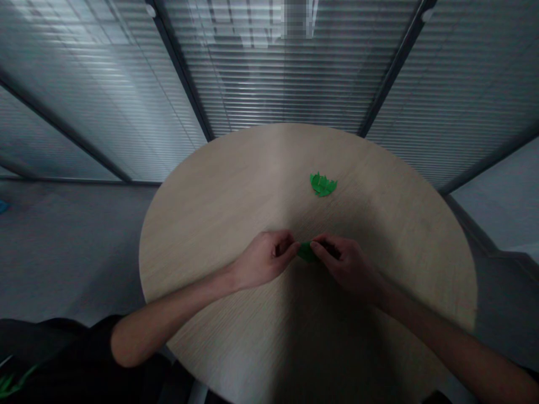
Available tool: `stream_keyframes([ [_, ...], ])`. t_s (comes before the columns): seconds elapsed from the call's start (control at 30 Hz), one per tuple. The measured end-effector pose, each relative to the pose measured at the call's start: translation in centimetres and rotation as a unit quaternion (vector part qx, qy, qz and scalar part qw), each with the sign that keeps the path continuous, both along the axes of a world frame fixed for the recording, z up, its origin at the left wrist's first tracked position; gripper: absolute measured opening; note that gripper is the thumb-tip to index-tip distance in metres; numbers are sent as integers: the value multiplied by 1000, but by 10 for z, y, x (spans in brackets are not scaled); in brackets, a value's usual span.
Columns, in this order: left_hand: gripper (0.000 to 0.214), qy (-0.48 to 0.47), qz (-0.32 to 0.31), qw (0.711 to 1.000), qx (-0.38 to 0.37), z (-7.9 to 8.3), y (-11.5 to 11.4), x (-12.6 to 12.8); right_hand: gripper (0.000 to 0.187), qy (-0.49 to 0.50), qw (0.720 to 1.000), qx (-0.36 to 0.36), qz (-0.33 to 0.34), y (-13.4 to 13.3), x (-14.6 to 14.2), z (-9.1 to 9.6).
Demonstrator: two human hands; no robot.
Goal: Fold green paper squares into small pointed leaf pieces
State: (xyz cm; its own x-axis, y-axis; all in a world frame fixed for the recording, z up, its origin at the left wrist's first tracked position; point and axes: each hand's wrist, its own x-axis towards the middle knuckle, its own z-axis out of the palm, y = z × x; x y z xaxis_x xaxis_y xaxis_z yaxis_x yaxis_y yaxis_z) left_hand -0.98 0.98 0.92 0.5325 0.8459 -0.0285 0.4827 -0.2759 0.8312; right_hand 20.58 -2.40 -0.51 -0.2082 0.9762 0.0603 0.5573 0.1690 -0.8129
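My left hand (267, 258) and my right hand (343, 261) meet over the middle of a round light-wood table (236, 191). Both pinch a small green piece (306, 251) between their fingertips; it looks like folded paper or plastic, mostly hidden by the fingers. The fingers of both hands are curled closed around it. A second green piece (323, 184), leaf-like with a jagged upper edge, lies flat on the table a short way beyond my right hand.
Glass walls with horizontal blinds (273, 73) and dark frames stand behind the table. Grey floor (63, 247) surrounds the table at left. My dark clothing (54, 359) shows at the lower left.
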Motion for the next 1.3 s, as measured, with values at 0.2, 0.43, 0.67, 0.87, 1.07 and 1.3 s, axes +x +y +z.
stream_keyframes([
  [0.2, 27, 155, -21, 982, 106, 0, 0, -2, 15, -157, 984, 80, 31, 1, 0, -1],
  [0.43, 12, 150, -93, 949, 260, -4, -5, -7, 17, -189, 979, 72, 15, -2, 0, -7],
  [0.67, 22, 75, -197, 944, 253, -15, -2, -6, 11, -196, 972, 109, 65, -2, 3, -15],
  [0.87, 27, 59, -204, 945, 250, -16, -2, -7, 22, -233, 945, 193, 124, -10, 12, -19],
  [1.07, 34, 89, -233, 926, 283, -10, 0, -10, 24, -242, 927, 240, 156, -17, 22, -23],
  [1.3, 37, 97, -218, 917, 319, -12, 2, -10, 25, -232, 934, 230, 146, -15, 19, -23],
])
